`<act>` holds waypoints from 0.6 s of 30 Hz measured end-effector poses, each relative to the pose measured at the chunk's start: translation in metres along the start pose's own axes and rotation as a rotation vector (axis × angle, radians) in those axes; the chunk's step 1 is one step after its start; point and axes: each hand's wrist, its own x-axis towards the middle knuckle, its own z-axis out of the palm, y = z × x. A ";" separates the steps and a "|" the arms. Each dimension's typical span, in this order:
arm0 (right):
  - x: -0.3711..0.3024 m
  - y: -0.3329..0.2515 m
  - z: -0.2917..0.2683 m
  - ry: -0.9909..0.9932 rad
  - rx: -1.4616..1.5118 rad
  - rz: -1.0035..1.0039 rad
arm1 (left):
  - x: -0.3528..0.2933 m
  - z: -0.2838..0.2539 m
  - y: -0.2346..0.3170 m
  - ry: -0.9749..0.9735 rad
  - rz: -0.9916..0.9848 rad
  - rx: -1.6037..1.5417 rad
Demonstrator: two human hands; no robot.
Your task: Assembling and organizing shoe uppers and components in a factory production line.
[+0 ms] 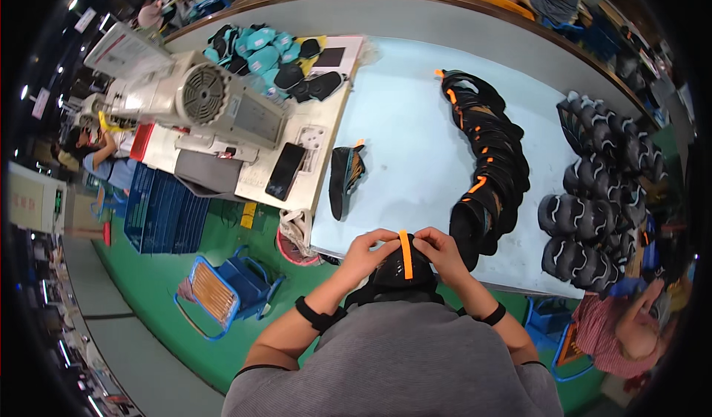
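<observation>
Close to my body, at the near edge of the table, a black shoe upper (387, 275) is held up between my hands. A bright orange strip (406, 255) runs down its middle. My left hand (368, 254) pinches the upper's left side near the top of the strip. On the other side, my right hand (442, 254) grips it with thumb and fingers; the fingertips are partly hidden. Further up the light blue table (393, 98) lies a single black shoe upper (343, 180) with an orange tab. To the right curves a long overlapping row of black uppers (495, 157) with orange tabs.
Stacked grey-black shoe parts (586, 217) line the table's right side. At left stand a sewing machine (200, 98), a phone (285, 171) and a pile of teal pieces (259, 50). A blue chair (248, 287) and blue crates (167, 209) are on the green floor. A person (615, 328) sits at right.
</observation>
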 end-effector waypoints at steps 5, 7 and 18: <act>0.004 -0.013 0.008 -0.017 -0.161 -0.062 | 0.001 0.000 0.008 -0.013 -0.113 -0.195; 0.009 -0.010 0.020 0.015 -0.307 -0.177 | 0.000 0.004 0.003 0.143 0.185 0.129; 0.099 -0.028 0.080 -0.219 -0.088 0.060 | -0.012 -0.098 0.007 0.142 0.321 0.758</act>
